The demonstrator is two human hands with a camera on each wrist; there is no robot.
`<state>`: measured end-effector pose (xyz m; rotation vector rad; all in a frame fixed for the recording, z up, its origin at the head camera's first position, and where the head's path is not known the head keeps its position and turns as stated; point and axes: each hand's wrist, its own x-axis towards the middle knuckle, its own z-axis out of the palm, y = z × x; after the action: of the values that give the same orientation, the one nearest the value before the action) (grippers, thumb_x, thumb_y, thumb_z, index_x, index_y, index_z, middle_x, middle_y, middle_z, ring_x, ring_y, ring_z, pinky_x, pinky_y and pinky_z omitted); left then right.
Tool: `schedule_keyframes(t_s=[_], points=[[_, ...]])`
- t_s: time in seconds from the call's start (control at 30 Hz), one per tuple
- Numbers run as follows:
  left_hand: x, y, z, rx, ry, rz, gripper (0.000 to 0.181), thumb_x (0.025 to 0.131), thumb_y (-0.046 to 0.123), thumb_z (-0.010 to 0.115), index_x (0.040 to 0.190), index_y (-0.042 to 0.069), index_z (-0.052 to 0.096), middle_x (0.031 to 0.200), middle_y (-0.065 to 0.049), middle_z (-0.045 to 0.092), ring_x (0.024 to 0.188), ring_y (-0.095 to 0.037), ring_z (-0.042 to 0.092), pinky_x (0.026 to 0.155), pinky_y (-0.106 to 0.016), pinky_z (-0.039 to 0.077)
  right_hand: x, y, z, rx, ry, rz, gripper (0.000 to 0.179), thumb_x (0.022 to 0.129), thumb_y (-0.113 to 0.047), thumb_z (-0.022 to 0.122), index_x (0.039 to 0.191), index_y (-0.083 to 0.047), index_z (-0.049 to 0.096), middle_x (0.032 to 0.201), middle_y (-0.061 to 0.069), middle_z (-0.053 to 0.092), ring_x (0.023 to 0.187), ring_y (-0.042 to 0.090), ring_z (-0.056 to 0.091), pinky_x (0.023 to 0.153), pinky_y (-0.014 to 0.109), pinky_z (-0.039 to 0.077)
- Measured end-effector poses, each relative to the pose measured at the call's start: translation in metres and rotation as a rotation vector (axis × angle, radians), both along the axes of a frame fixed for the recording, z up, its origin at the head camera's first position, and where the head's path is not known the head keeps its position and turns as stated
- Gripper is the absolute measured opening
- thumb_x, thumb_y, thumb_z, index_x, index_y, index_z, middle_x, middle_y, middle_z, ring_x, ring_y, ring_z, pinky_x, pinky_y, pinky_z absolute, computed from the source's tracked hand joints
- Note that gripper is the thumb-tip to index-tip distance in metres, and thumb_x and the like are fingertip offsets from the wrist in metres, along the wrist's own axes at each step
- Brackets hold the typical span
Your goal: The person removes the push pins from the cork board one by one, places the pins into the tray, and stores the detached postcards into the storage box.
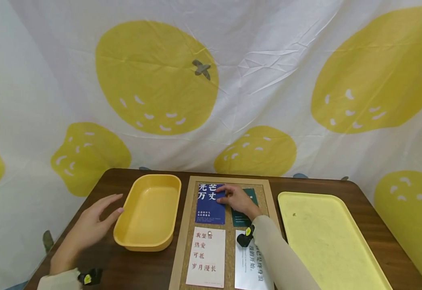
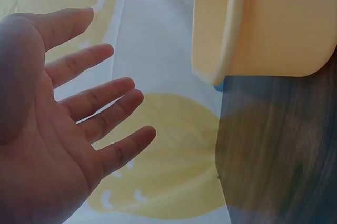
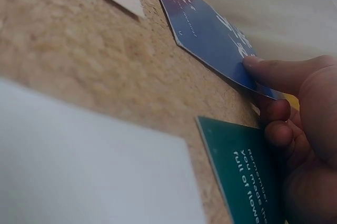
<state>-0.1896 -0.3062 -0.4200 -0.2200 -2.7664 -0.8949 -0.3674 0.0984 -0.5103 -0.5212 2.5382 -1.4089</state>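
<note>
A blue card (image 1: 210, 213) with white lettering is at the upper left of a cork board (image 1: 229, 257). My right hand (image 1: 240, 200) pinches its right edge; the right wrist view shows the thumb (image 3: 279, 74) on the card's face, with curled fingers at the edge. A dark green card (image 3: 237, 166) sits just beneath that hand, partly covered by it. Lower on the board are a white card (image 1: 205, 268) with red characters and a pale card (image 1: 245, 268), which my right sleeve overlaps. My left hand (image 1: 92, 223) hovers left of the yellow tub (image 1: 147, 246), fingers spread, holding nothing.
The yellow tub stands left of the board on a dark wooden table (image 1: 131, 270). To the board's right lies a pale yellow tray (image 1: 323, 229). A small pin (image 1: 209, 233) shows on the white card. Behind the table hangs a lemon-print cloth (image 1: 261, 92).
</note>
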Motion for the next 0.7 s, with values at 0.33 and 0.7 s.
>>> schedule_keyframes(t_s=[0.33, 0.7], points=[[0.002, -0.009, -0.002, 0.019, -0.070, 0.016, 0.051, 0.100, 0.034, 0.059, 0.141, 0.004, 0.052, 0.147, -0.030, 0.042, 0.134, -0.052, 0.038, 0.099, -0.071, 0.035, -0.001, 0.000, -0.002, -0.023, 0.020, 0.008, 0.027, 0.086, -0.012, 0.077, 0.113, -0.015, 0.074, 0.080, 0.003, 0.052, 0.068, 0.017, 0.045, 0.059, 0.029, 0.036], [-0.003, -0.022, -0.020, 0.122, -0.169, 0.005, 0.053, 0.103, 0.034, 0.054, 0.144, 0.002, 0.048, 0.153, -0.033, 0.031, 0.138, -0.054, 0.031, 0.100, -0.068, 0.040, 0.000, 0.000, 0.000, -0.020, 0.010, 0.002, 0.029, 0.085, -0.013, 0.078, 0.114, -0.016, 0.074, 0.081, 0.002, 0.052, 0.068, 0.016, 0.045, 0.060, 0.027, 0.036]])
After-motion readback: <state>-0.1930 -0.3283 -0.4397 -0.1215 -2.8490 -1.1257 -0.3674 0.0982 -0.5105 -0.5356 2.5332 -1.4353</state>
